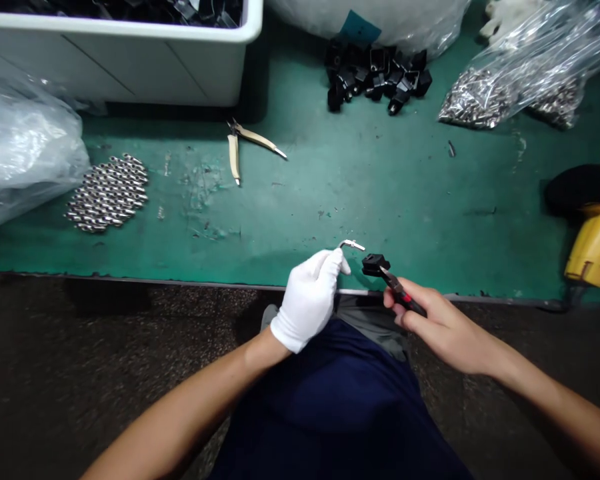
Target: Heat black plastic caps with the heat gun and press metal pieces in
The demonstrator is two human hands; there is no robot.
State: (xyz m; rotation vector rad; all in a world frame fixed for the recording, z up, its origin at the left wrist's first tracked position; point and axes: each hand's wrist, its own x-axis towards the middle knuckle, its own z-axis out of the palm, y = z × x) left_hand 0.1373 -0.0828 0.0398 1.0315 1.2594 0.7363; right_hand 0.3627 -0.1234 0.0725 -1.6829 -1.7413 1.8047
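Observation:
In a white glove, my left hand (310,299) pinches a small bent metal piece (353,245) that points right over the table's front edge. My bare right hand (437,323) grips dark pliers (404,298) with a red mark on the handle. At the tips of the pliers is a black plastic block (375,264), just right of the metal piece and apart from it.
Cream-handled pliers (234,150) lie open on the green table (300,200). Metal cylinders (109,195) are grouped left, black parts (375,73) at the back. Also there: a white bin (180,73), bags of metal pieces (480,97), a yellow tool (594,247).

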